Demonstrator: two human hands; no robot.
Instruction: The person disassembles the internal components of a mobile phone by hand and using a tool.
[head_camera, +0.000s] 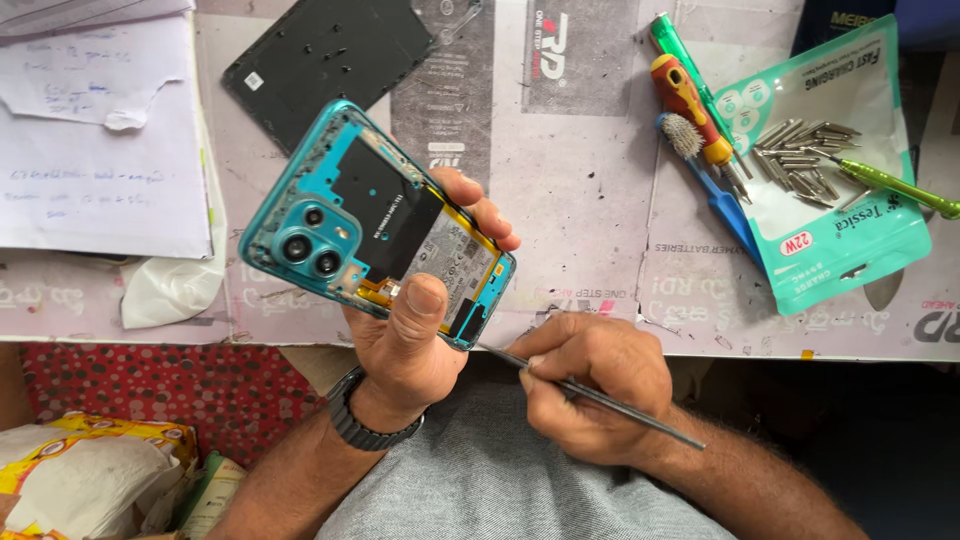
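We have the opened phone (375, 225), its back cover off and its teal frame, camera cluster and inner shields bare, held up above the near edge of the work mat (590, 190); our left hand (410, 330) wraps it from below, thumb pressed on the lower inner face and fingertips curled over the far edge; it looks light and stiff, yet we judge the exposed parts fragile, so the rim of the frame is the safe place to grip; our right hand (585, 385) is closed around a thin metal tool (590, 395), its tip touching the phone's lower corner; farther out on the mat lie the black back cover (325, 55), a teal packet (830, 180) strewn with screwdriver bits (800, 160), a red-and-yellow screwdriver (690, 110), and papers (95, 130) at left
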